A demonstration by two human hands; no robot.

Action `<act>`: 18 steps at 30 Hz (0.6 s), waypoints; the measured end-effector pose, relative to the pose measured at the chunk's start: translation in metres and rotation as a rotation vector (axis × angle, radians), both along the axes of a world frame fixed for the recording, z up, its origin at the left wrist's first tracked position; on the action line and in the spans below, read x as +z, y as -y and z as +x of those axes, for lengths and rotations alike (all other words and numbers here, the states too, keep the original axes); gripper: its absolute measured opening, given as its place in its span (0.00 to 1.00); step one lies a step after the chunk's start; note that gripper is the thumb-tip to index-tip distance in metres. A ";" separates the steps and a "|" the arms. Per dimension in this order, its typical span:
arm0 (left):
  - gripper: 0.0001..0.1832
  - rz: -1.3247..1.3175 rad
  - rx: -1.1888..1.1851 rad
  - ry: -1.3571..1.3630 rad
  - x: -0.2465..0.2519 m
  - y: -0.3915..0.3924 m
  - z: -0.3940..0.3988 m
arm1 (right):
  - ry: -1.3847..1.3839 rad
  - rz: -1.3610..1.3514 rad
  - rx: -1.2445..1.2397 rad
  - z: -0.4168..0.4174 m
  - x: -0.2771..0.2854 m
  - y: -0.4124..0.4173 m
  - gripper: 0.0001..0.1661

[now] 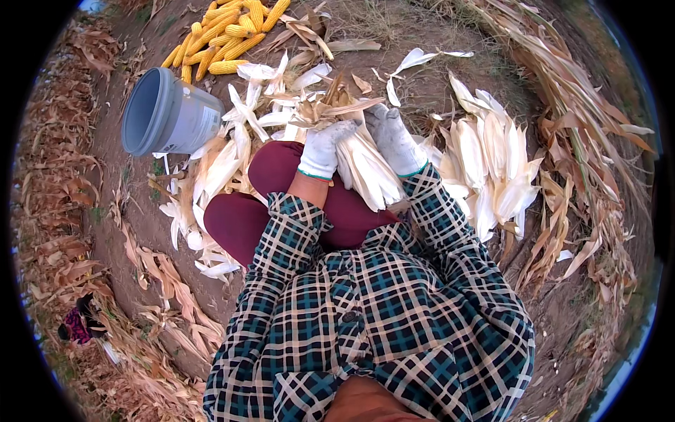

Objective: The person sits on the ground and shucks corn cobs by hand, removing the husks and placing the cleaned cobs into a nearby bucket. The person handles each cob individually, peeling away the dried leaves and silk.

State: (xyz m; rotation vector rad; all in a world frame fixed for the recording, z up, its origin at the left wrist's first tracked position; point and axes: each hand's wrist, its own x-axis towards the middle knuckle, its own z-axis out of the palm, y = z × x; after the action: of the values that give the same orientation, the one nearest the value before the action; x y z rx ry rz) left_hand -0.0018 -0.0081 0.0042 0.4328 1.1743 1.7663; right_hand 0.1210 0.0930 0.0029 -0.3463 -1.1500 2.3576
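My left hand (328,150), in a white knit glove with a grey palm, is closed around the stem end of a bunch of pale corn husks (369,169). The husks hang over my knee, their brown dry ends sticking up beyond the glove. My right hand (394,138), gloved alike, rests against the right side of the same bunch, its fingers bent at the upper end; what they grip is partly hidden. Loose peeled husks (227,163) lie around my knees. A heap of pale husks (490,158) lies to the right of my right hand.
A grey plastic bucket (176,113) lies tipped on its side at the left. Husked yellow corn cobs (227,34) are piled beyond it. Dry corn stalks (575,105) lie along the right, more (63,169) at the far left. Another person (82,322) is at the lower left.
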 end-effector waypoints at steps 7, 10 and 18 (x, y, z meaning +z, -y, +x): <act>0.10 0.041 -0.023 -0.134 -0.001 0.008 0.000 | -0.180 -0.722 -0.116 -0.003 0.000 0.005 0.58; 0.10 0.025 -0.083 -0.234 0.003 0.006 -0.002 | -0.216 -0.903 -0.203 0.001 -0.012 0.005 0.55; 0.11 0.042 0.189 -0.290 0.007 -0.011 0.009 | 0.522 0.908 0.015 0.020 0.003 -0.003 0.59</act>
State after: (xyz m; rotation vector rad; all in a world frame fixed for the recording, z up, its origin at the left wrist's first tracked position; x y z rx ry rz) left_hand 0.0076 0.0028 0.0114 0.6373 1.4209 1.9392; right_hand 0.1409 0.0964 0.0060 -0.6177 -2.2940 1.5332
